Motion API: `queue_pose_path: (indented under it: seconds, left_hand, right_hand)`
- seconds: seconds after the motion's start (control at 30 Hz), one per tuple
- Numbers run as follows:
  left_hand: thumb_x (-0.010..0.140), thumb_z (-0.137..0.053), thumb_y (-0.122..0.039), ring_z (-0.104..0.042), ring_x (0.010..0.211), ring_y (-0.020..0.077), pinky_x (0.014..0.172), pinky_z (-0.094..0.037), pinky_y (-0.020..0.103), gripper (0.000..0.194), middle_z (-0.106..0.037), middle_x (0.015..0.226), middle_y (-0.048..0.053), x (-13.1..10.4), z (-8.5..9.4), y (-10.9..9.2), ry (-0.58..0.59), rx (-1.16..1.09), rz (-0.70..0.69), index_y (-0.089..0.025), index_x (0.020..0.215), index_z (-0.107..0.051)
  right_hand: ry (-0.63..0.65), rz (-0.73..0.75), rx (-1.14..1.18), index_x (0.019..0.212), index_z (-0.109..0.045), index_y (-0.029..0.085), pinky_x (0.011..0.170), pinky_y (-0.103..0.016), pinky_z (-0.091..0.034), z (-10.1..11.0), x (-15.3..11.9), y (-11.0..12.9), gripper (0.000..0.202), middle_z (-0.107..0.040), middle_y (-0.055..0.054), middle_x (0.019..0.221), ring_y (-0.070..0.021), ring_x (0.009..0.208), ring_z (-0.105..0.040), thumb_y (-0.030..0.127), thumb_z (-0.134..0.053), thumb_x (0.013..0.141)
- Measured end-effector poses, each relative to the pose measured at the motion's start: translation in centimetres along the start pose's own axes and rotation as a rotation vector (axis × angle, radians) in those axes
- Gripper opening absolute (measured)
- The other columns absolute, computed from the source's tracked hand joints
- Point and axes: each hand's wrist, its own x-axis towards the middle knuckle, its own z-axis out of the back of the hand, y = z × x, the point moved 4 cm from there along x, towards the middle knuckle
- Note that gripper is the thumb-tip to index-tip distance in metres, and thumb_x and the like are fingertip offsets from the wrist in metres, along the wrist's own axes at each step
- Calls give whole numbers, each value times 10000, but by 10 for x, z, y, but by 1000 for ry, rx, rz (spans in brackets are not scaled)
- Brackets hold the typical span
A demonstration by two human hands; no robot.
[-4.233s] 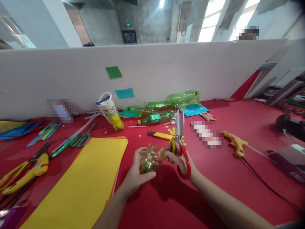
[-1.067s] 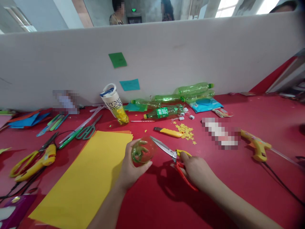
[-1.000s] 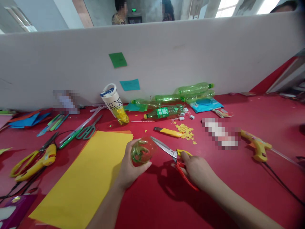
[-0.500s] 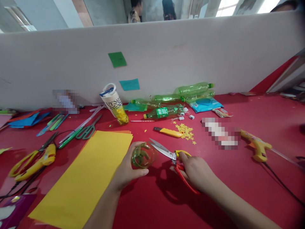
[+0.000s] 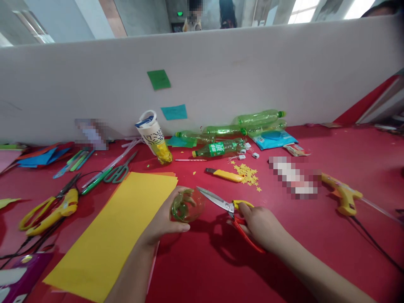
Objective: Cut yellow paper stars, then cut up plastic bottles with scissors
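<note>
The left hand (image 5: 164, 219) grips a cut clear-green plastic bottle piece (image 5: 187, 206), already part-trimmed, while the right hand (image 5: 259, 224) at 3 o'clock clasps red-handled scissors (image 5: 232, 210), blades shut.

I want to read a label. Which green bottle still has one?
The small green plastic bottle lying nearest the yellow utility knife; the other green bottles behind it look bare.

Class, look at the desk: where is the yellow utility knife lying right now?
The utility knife lies on the red table near the middle of the head view, just left of the paper stars and beyond the scissors.
</note>
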Motion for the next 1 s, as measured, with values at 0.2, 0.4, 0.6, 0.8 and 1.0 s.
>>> queue_pose_path:
  seconds: [0.2,0.4,0.6,0.8,1.0]
  left_hand:
    - [598,-739,-252,-477,1125,274,926,-369,356,733,-500,1221,68,-1,5,-8,-37,-77,-10,-297,1242,-392]
    - [596,-756,-272,-481,1111,263,921,-379,322,699,-483,1244,58,-1,-5,-1,-113,-3,-46,-289,1218,-438]
    - [597,-762,-288,-496,1076,233,888,-397,288,689,-498,1211,30,-1,-10,5,-98,-18,-40,-317,1208,-443]
    - [581,-762,-331,-494,1060,238,884,-390,300,710,-505,1201,48,-1,-6,9,-98,-95,-46,-293,1214,-444]
    - [597,-742,-352,-503,1034,224,869,-393,289,692,-520,1175,54,-2,-5,6,-74,-207,-52,-274,1218,-447]
  right_hand:
    - [-9,-14,15,855,-525,161,427,-264,-144,2,-1,1,343,-678,-59,603,-255,515,-641,488,-422,885]
    - [-15,-35,49,877,-501,179,428,-260,-129,6,-5,3,363,-656,-46,588,-257,506,-634,513,-359,891]
    - [-12,-26,63,902,-493,178,433,-268,-132,4,-4,2,357,-675,-54,647,-259,520,-638,509,-360,892]
    - [15,-17,40,857,-515,166,434,-270,-139,3,-3,0,365,-678,-64,626,-265,526,-641,506,-387,892]
    - [9,-3,3,843,-525,163,434,-267,-132,2,-3,-2,276,-672,-60,598,-257,515,-638,438,-508,856]
